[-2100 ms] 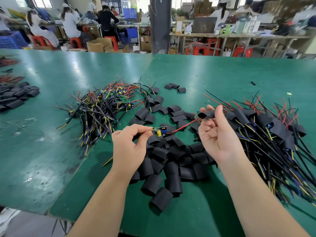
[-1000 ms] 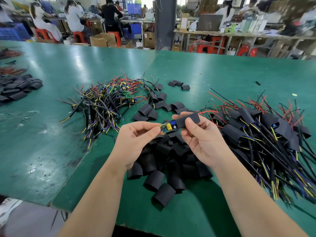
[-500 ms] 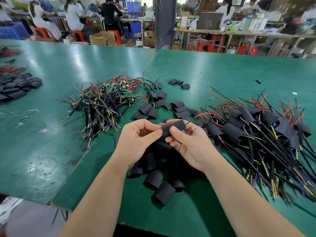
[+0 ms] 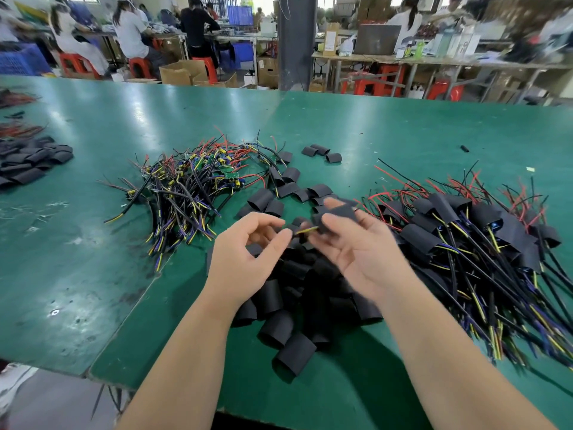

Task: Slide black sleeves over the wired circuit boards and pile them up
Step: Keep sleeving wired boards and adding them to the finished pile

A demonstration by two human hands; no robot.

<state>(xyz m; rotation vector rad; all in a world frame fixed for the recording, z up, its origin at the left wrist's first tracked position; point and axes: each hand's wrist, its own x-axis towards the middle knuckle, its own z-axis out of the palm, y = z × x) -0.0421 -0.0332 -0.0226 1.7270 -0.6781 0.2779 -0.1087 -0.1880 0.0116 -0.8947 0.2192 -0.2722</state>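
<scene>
Sleeve [image 4: 338, 212] pinched in right hand [image 4: 362, 252] fingertips, above the tabletop's [image 4: 341, 383] near edge; left hand [image 4: 248, 252] curled by the yellow wire [image 4: 307, 231], grip too blurred to tell. Check for full cover, then lay gently on the pile [image 4: 465, 243] toward the right edge.

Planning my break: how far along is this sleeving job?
Done: a large sleeved pile lies on the right. In hand: the right hand holds one sleeved board, blurred; the left hand is by its wires. Left: a tangle of bare wired boards and many empty sleeves.
</scene>
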